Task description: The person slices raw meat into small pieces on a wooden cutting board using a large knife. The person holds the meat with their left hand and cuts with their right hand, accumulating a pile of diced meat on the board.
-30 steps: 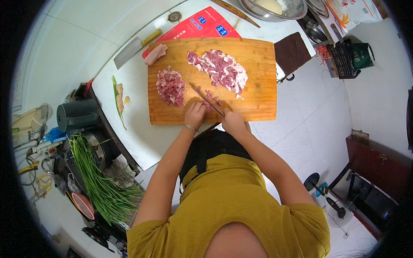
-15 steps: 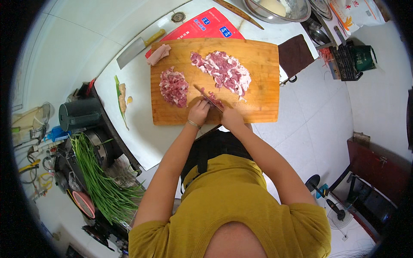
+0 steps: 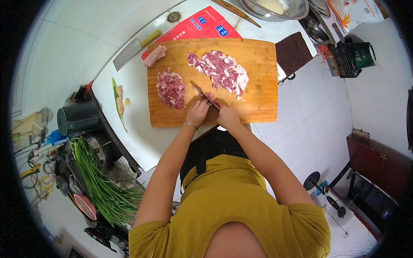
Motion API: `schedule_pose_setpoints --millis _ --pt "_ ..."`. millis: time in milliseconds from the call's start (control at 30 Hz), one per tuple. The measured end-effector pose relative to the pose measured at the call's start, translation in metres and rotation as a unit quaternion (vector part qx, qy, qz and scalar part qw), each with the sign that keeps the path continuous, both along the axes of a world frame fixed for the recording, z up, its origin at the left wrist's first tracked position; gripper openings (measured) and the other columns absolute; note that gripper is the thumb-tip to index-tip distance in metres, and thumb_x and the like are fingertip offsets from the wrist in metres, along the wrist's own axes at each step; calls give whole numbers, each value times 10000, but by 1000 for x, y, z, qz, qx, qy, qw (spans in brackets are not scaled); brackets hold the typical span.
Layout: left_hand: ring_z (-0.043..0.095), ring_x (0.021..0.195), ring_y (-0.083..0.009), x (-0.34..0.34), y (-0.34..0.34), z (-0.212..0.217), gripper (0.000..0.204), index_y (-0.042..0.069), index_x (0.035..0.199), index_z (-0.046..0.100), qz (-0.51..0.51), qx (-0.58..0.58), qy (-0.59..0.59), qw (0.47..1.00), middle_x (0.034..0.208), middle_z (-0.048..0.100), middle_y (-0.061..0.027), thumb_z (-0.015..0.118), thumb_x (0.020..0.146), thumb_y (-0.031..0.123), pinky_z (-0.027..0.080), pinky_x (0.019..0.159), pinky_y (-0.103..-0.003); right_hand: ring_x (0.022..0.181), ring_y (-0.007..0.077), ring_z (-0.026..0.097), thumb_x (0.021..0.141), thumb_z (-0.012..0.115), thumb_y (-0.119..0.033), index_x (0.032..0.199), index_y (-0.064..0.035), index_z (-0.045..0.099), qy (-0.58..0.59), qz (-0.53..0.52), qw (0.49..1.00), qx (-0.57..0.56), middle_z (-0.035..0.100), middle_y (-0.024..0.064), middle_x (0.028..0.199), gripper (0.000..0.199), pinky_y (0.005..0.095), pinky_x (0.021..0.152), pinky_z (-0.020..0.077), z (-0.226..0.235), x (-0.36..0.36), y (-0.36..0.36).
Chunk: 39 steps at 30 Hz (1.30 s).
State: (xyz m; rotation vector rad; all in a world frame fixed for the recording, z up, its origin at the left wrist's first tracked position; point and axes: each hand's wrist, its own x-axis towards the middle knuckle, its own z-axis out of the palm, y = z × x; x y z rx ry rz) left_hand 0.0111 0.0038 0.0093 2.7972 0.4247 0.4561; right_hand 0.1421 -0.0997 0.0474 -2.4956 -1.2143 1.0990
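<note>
On the white bench [image 3: 144, 139], running along the tiled wall, items by descending size:

One rectangular wooden cutting board [image 3: 258, 107], flat, near edge toward the wearer.
One red printed sheet [image 3: 211, 21], partly under the board's far edge.
One steel bowl [image 3: 270, 18], beyond the board, containing pale dough.
One heap of sliced meat [image 3: 224, 73], pink and white, on the board's right half.
One cleaver [image 3: 129, 54], yellow-handled, lying left of the red sheet.
One heap of diced meat [image 3: 171, 89], on the board's left half.
One knife [image 3: 200, 90], blade slanting away to the left over the board's near middle.
Two hands: right hand [image 3: 229, 117] closed round the knife's handle; left hand [image 3: 197, 112] with fingers curled beside the blade, touching small meat pieces [image 3: 209, 95]; whether it grips them cannot be told.
One pale pink slab [image 3: 155, 56], at the board's far-left corner.
One ginger root [image 3: 120, 101], left of the board, against a green stalk.
</note>
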Motion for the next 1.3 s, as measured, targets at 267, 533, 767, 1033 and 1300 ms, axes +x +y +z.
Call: schedule_pose_setpoints --millis 267,533,767,1033,1300 --pt "552 907 -249 6 3 -11 197 35 900 608 -23 22 -37 999 1033 584 -102 515 749 122 477 752 -331 849 388 621 731 605 -106 900 33 567 13 -13 999 -50 624 246 877 222 460 731 509 29 5 -3" --pt "562 930 -238 8 2 -7 180 25 878 599 -21 -2 -25 999 1009 588 -106 523 738 109 483 763 -309 827 386 624 737 597 -117 892 9 581 7 0 999 -46 620 249 865 201 465 716 511 23 7 -15" --pt "551 963 -269 -3 6 -9 259 35 985 590 -87 -18 52 995 1048 560 -108 523 742 95 485 802 -333 767 396 621 750 576 -130 891 25 588 -33 -28 998 53 620 254 785 210 476 678 501 6 8 36" --pt "556 933 -265 -22 -2 13 284 46 1011 588 -20 -27 -10 999 1029 557 -101 528 735 77 484 783 -336 748 420 610 791 558 -160 921 17 555 4 -26 998 57 609 274 778 220 501 677 486 22 16 -5" --pt "559 766 -257 5 -3 5 180 70 921 594 147 -341 -57 927 847 559 -96 592 779 180 464 667 -343 731 415 614 797 537 -143 853 22 539 -5 -51 998 24 609 265 743 174 505 666 485 31 6 -24"
